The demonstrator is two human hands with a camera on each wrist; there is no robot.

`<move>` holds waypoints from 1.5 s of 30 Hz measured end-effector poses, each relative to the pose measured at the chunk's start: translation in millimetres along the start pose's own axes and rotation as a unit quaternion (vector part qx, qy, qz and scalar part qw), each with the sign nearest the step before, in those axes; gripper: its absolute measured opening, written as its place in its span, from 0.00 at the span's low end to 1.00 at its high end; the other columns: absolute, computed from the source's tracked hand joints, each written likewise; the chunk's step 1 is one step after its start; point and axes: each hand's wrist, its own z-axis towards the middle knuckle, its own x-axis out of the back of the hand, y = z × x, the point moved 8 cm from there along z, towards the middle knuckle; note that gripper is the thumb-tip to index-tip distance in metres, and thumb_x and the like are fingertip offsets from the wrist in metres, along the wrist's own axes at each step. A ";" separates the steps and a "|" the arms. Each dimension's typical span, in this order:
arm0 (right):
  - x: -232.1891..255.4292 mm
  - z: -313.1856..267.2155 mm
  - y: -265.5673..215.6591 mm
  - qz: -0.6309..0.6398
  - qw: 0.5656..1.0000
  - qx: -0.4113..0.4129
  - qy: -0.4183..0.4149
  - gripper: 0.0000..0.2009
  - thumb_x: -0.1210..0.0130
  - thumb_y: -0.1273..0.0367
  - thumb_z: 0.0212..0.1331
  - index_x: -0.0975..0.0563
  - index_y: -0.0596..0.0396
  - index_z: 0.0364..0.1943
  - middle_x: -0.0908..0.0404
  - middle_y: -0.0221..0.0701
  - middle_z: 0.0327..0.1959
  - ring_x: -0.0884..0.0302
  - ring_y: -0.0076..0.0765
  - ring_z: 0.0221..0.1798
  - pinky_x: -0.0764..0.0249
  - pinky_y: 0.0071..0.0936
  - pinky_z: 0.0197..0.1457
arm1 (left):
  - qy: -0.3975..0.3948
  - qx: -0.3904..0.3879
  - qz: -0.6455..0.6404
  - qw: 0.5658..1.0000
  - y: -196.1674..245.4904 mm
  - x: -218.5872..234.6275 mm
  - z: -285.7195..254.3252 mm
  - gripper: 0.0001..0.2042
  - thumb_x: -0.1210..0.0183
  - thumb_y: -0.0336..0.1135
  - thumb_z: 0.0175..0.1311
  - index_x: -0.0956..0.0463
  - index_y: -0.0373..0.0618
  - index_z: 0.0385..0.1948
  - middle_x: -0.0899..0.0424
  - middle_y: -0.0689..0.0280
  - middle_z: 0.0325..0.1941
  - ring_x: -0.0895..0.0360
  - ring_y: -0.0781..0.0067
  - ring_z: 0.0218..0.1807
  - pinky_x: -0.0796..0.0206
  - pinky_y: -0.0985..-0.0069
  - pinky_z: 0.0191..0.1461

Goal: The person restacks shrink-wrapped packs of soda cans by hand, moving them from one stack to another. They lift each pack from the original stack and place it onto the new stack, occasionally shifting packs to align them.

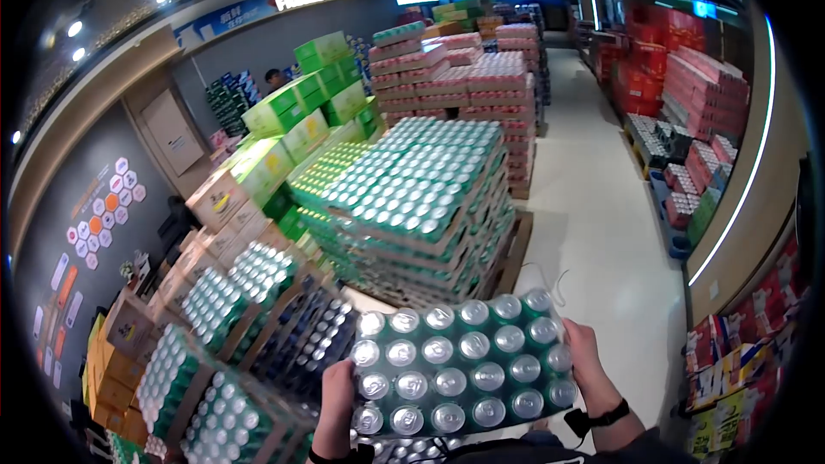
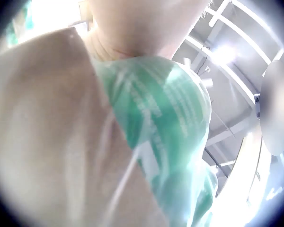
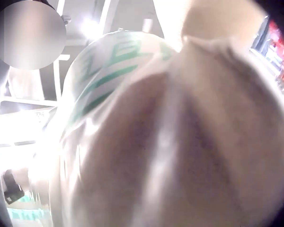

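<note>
A film-wrapped pack of green cans (image 1: 464,361) is held at the bottom centre of the head view, its can tops facing the camera and its right end slightly higher in the frame. Its left end is gripped by the left hand (image 1: 338,391) and its right end by the right hand (image 1: 584,357); how far the fingers are wrapped beneath cannot be told, since they are hidden. In the left wrist view, a brown cardboard tray (image 2: 38,118) is seen along the pack's side.

The weight is best borne by this cardboard, as the wrapping could tear or slip if pulled alone. Both ends should be raised evenly and kept level. Room should be left from the tall stack of green packs (image 1: 421,172) at the frame's centre and the dark blue cans (image 1: 322,326) at lower left.
</note>
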 end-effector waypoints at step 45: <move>-405.8 779.0 -108.3 -0.142 0.884 0.166 -0.412 0.13 0.53 0.67 0.61 0.28 0.64 0.25 0.28 0.24 0.23 0.37 0.18 0.28 0.39 0.22 0.31 | 0.400 0.131 0.218 0.881 30.4 -243.8 492.3 0.20 0.50 0.48 0.61 0.29 0.34 0.26 0.24 0.47 0.28 0.27 0.48 0.34 0.36 0.61 0.40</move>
